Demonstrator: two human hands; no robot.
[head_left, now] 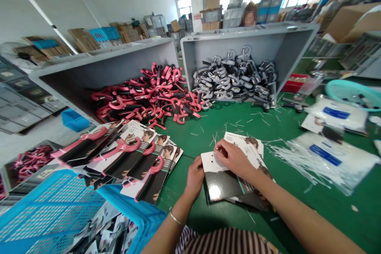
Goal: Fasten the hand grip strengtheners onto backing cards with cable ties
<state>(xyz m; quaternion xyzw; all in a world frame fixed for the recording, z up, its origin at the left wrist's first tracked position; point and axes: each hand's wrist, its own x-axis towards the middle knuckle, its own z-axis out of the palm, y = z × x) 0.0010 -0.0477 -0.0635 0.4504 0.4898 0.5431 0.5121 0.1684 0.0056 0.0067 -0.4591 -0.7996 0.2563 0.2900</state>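
Note:
A printed cardboard card (pixel 217 180), white at the top with small punched holes and dark below, lies on a stack of similar cards (pixel 253 149) in front of me. My left hand (pixel 195 176) grips the card's left edge, with the fingertips partly hidden behind it. My right hand (pixel 230 156) is closed in a pinch over the white upper part, beside the holes. Whatever is between those fingers is too small to make out. To the left, several cards carrying pink hook-headed tools with black handles (pixel 127 149) lie overlapped in a pile.
Grey bins on their sides hold loose pink tools (pixel 160 95) and grey ones (pixel 229 77). White plastic ties (pixel 297 162) and bags (pixel 336 158) lie right. A blue crate (pixel 143 210) with carded items stands lower left. Behind the bins, a person (pixel 249 16) is partly visible.

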